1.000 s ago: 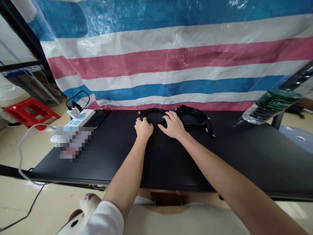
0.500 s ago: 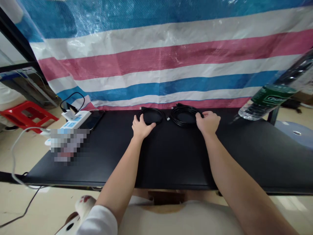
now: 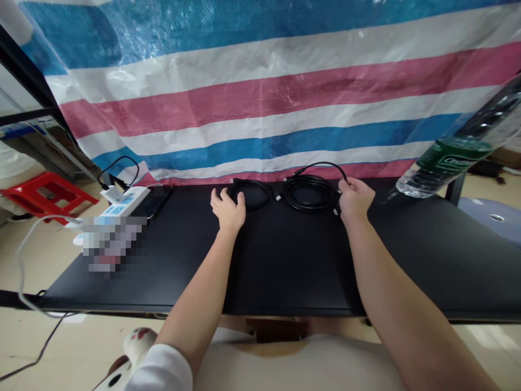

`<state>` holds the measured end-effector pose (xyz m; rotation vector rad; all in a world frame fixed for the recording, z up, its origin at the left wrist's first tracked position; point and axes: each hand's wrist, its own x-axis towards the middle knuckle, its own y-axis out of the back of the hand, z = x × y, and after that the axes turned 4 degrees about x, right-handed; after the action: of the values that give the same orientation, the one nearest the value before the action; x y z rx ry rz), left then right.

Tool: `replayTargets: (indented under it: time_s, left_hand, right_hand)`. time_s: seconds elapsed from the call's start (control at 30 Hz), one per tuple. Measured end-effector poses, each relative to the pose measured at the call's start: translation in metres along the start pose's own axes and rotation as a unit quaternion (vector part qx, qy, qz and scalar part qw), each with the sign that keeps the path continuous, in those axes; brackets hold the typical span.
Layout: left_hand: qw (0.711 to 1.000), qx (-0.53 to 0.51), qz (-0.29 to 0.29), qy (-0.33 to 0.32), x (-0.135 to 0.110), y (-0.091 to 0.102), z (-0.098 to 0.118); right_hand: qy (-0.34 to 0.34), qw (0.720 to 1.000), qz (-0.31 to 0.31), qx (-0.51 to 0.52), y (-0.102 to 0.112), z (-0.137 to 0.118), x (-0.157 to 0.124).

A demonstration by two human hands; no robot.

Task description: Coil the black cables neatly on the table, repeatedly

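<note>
Two coiled black cables lie side by side near the back of the black table. My right hand (image 3: 356, 199) pinches a strand of the thicker right cable (image 3: 306, 207) and holds it up off the coil, so that it arcs along the back. Light-coloured connector ends show beside this coil. My left hand (image 3: 228, 210) is open, fingers spread, at the left edge of the smaller left cable (image 3: 260, 205). Whether its fingers touch that cable I cannot tell.
On the left of the table (image 3: 285, 271) are a white power strip (image 3: 132, 200), a phone (image 3: 157, 202) and a blurred-out item (image 3: 112, 247). A large water bottle (image 3: 443, 163) stands at the right. A striped plastic sheet (image 3: 260, 108) hangs behind.
My right hand has moved slightly right and lifted a strand from the right coil. My left hand has shifted a little left, away from the left coil.
</note>
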<state>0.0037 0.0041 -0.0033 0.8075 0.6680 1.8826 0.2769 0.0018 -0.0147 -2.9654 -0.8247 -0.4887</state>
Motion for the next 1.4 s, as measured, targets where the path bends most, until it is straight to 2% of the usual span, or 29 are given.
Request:
replayTargets:
  time_s: [0.1,0.17,0.23,0.33,0.43,0.53,0.67,0.77,0.87,0.97,1.07,1.2,1.3,1.4]
  left_hand:
    - [0.997,-0.035,0.01,-0.063,-0.002,-0.002,-0.003]
    - [0.99,-0.054,-0.008,-0.129,-0.005,-0.002,-0.004]
    - [0.975,-0.067,-0.049,-0.207,-0.009,-0.001,-0.003]
    - [0.939,-0.078,-0.141,-0.303,-0.015,0.002,0.002]
    - [0.92,-0.093,-0.19,-0.329,-0.019,0.001,0.007]
    - [0.928,-0.12,-0.169,-0.309,-0.021,-0.005,0.009]
    - [0.928,-0.162,-0.147,-0.301,-0.02,-0.011,0.009]
    - [0.936,-0.208,-0.117,-0.259,-0.016,-0.01,0.008]
    - [0.938,-0.291,-0.079,-0.169,-0.01,-0.008,0.007]
    - [0.916,-0.389,-0.035,-0.091,-0.003,-0.005,0.007]
    - [0.887,-0.461,-0.006,-0.035,0.003,-0.002,0.005]
    - [0.854,-0.52,0.002,0.015,0.012,0.003,0.002]
    - [0.827,-0.56,0.02,0.051,0.018,0.007,0.0]
    - [0.808,-0.582,0.034,0.086,0.021,0.013,-0.002]
  right_hand:
    - [0.077,0.993,0.019,0.091,-0.006,0.001,-0.002]
    - [0.113,0.989,-0.008,0.096,-0.007,0.0,-0.006]
    - [0.143,0.985,-0.053,0.077,-0.007,-0.002,-0.011]
    - [0.185,0.977,-0.103,0.04,-0.006,-0.007,-0.02]
    - [0.214,0.968,-0.131,0.011,-0.004,-0.014,-0.027]
    - [0.233,0.962,-0.141,-0.007,-0.004,-0.021,-0.033]
    - [0.235,0.96,-0.15,0.024,-0.005,-0.025,-0.038]
    - [0.186,0.973,-0.123,0.06,-0.005,-0.021,-0.032]
    - [0.096,0.993,-0.035,0.057,-0.002,-0.009,-0.017]
    - [0.027,0.998,0.02,-0.047,0.003,0.004,-0.001]
    - [-0.003,0.99,-0.007,-0.139,0.005,0.017,0.007]
    - [0.016,0.984,-0.051,-0.171,0.007,0.029,0.009]
    - [-0.024,0.98,-0.07,-0.187,0.009,0.029,0.008]
    - [-0.07,0.983,-0.035,-0.165,0.01,0.016,0.006]
